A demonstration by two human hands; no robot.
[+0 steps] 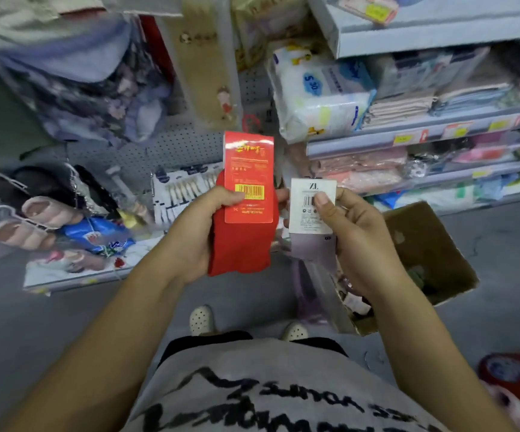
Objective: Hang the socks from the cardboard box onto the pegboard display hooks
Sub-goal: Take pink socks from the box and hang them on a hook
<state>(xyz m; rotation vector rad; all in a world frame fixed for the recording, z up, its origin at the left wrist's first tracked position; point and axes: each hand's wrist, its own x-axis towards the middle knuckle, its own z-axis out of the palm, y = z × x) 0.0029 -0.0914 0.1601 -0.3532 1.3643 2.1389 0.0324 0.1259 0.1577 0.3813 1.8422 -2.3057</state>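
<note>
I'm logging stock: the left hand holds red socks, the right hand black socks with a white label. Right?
Not quite. The head view shows the right hand holding pale purple socks with a white label; the left hand does hold the red socks.

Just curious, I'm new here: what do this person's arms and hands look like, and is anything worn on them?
The left hand and right hand are ungloved, with no rings, watch or bracelet showing. No sleeves reach the forearms. Below them shows a grey top with black lettering.
</note>
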